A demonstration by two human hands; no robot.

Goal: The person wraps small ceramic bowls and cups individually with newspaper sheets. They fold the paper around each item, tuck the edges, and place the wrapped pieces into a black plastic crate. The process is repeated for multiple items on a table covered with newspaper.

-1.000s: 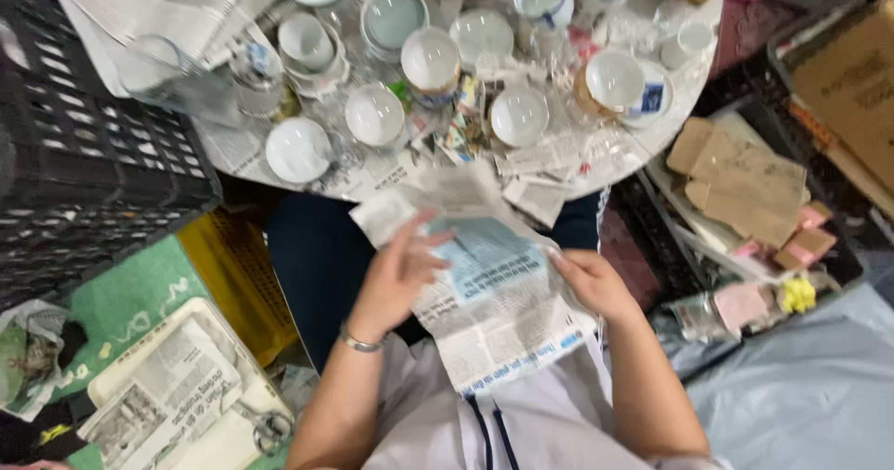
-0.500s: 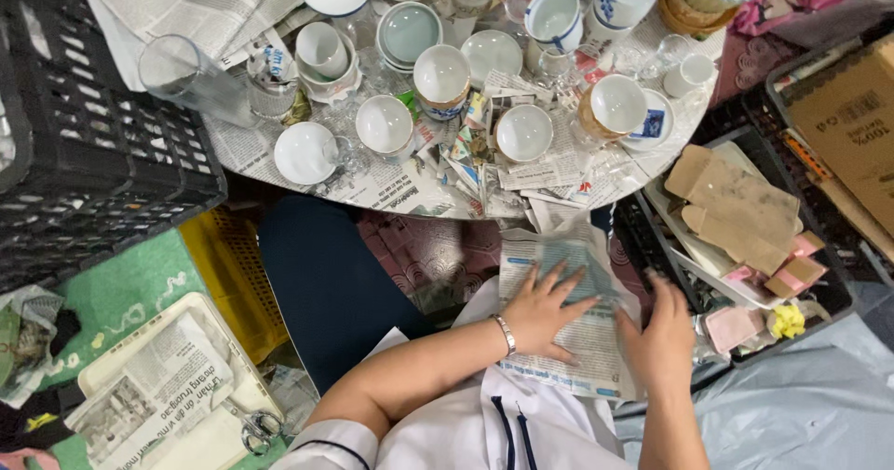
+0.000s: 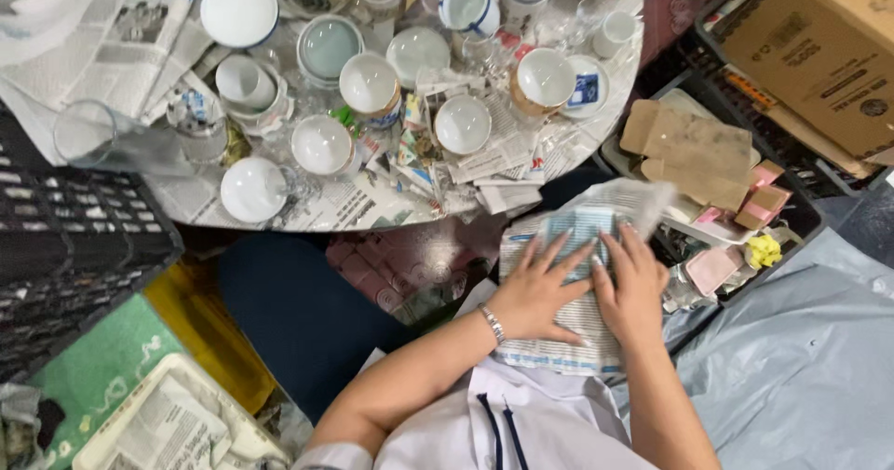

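Newsprint sheet (image 3: 579,274) lies spread across the person's lap, at about 4 o'clock from the round tabletop (image 3: 372,204) crowded with white cups and bowls. Both hands rest flat on it, fingers spread, grasping nothing: left hand (image 3: 533,293) on the sheet's left half, right hand (image 3: 635,288) just beside it at 3 o'clock. Step in hand looks like flattening the paper into a wrapping sheet. Next move probably calls for reaching toward 11 o'clock for a piece such as the nearest white bowl (image 3: 463,123); whether anything lies under the sheet is unclear.
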